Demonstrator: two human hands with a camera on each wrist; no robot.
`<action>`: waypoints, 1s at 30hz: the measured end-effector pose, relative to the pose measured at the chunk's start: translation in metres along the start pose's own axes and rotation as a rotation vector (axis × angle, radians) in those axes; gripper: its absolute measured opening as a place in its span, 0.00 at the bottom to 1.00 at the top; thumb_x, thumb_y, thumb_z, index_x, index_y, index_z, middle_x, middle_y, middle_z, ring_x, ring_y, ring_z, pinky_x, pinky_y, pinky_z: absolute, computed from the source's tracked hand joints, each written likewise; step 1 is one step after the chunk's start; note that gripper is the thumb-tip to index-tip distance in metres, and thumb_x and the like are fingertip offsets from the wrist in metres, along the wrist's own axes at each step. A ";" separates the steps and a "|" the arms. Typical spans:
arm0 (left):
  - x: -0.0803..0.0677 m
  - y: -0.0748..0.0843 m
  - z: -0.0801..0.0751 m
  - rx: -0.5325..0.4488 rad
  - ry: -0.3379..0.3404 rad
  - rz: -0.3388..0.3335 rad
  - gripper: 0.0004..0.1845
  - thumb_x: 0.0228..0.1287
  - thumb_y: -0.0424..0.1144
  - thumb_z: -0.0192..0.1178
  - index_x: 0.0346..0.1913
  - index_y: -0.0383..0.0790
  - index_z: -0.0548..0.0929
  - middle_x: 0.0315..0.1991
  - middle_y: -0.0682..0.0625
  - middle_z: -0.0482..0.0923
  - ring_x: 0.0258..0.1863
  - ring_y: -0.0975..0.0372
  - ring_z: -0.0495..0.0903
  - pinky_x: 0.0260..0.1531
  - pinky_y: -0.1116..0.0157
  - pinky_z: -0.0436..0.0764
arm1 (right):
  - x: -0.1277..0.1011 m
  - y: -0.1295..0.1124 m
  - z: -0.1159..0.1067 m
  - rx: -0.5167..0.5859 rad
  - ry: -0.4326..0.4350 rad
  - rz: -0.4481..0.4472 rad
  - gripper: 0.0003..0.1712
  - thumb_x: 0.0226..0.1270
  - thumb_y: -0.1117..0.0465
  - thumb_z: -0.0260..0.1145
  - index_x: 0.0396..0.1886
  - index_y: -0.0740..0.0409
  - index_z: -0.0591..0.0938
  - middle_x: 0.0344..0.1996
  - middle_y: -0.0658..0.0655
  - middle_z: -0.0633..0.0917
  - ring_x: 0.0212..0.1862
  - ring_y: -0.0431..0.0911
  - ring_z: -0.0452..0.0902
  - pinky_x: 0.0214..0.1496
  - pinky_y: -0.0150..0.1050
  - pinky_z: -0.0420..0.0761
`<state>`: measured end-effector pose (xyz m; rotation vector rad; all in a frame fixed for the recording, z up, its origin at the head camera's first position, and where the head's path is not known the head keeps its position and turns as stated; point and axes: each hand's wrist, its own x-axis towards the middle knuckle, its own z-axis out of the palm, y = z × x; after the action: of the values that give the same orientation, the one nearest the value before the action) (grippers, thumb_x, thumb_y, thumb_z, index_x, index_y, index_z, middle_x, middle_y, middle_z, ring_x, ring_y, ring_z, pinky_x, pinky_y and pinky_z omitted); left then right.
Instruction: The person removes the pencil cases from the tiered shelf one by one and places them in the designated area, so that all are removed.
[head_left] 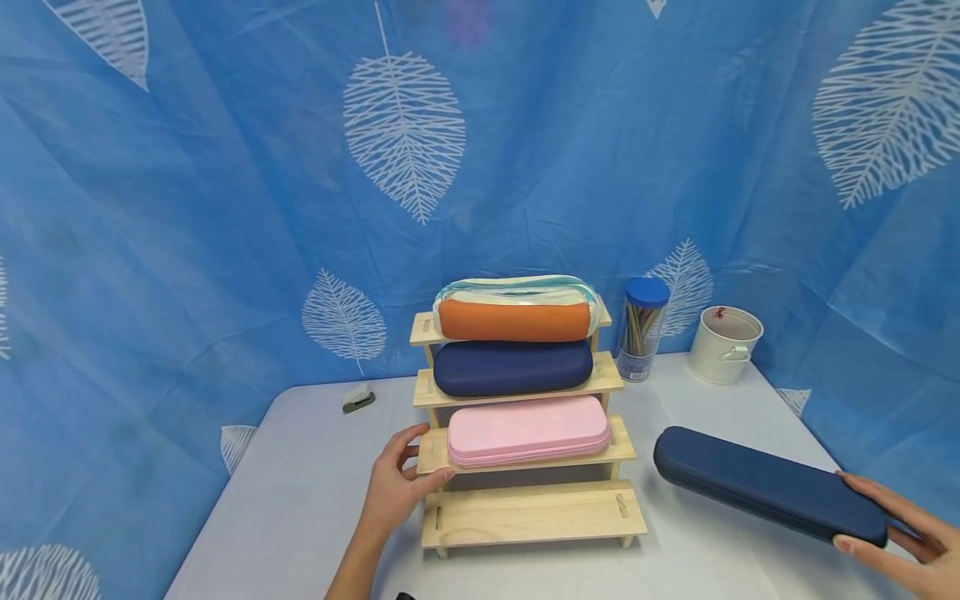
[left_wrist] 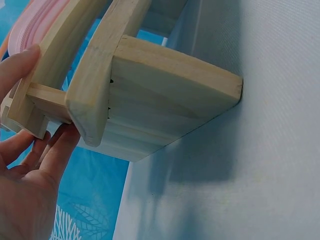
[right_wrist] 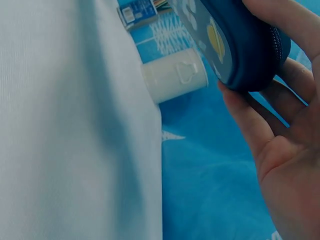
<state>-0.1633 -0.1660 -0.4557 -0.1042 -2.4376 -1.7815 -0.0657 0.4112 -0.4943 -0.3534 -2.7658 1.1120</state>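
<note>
Two bare hands are at work, one on each side of a stepped wooden rack. On the right hand (head_left: 911, 533), the thumb and fingers are bent around the near end of a navy zipped case (head_left: 768, 483), with the gap between them only as wide as the case. On the left hand (head_left: 397, 479), the thumb lies over the left end of the second tier from the bottom, and the other fingers curl beneath it, gripping the wooden rack (head_left: 536, 512).

The navy zipped case is held off to the right of the rack, apart from it, its far end pointing toward the rack. The right wrist view shows a pale printed face on it with a yellow shape.

Four tiers make up the rack. From the top down, they carry an orange and white pouch (head_left: 513, 321), a dark blue case (head_left: 513, 368) and a pink case (head_left: 528, 427); the lowest tier has a slot near each end.

Behind the rack, to its right, stand a blue-lidded jar (head_left: 641, 329) of thin sticks and a white bucket (head_left: 723, 350). To its left sits a small stapler (head_left: 358, 398). All rest on a white table (head_left: 300, 483), backed by a blue curtain (head_left: 225, 167) with white leaf prints.
</note>
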 end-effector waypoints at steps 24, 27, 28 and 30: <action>0.008 -0.029 0.002 -0.002 0.027 0.008 0.44 0.40 0.47 0.80 0.64 0.44 0.73 0.59 0.52 0.71 0.49 0.55 0.75 0.41 0.67 0.82 | 0.028 0.072 0.008 0.025 0.205 0.239 0.57 0.59 0.45 0.70 0.76 0.50 0.44 0.73 0.70 0.44 0.63 0.74 0.56 0.32 0.24 0.77; 0.007 -0.024 0.002 -0.001 0.021 -0.008 0.43 0.42 0.43 0.80 0.65 0.42 0.73 0.60 0.50 0.70 0.50 0.55 0.75 0.42 0.67 0.81 | 0.030 0.079 0.010 0.009 0.194 0.246 0.59 0.59 0.45 0.71 0.76 0.55 0.43 0.73 0.71 0.42 0.65 0.74 0.52 0.51 0.46 0.79; 0.005 -0.019 0.002 0.001 0.019 -0.008 0.43 0.42 0.42 0.79 0.65 0.41 0.72 0.60 0.49 0.70 0.50 0.54 0.75 0.42 0.67 0.81 | 0.031 0.081 0.011 -0.003 0.188 0.254 0.60 0.59 0.44 0.70 0.76 0.57 0.41 0.73 0.72 0.40 0.66 0.74 0.49 0.54 0.53 0.76; 0.002 -0.010 0.002 0.002 0.016 -0.009 0.43 0.44 0.40 0.79 0.65 0.38 0.72 0.60 0.47 0.70 0.50 0.53 0.75 0.42 0.66 0.81 | 0.032 0.083 0.013 0.008 0.175 0.273 0.61 0.59 0.44 0.70 0.75 0.58 0.40 0.72 0.72 0.38 0.66 0.74 0.47 0.54 0.66 0.66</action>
<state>-0.1670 -0.1673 -0.4659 -0.0786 -2.4326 -1.7767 -0.0860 0.4692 -0.5606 -0.8061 -2.6129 1.0868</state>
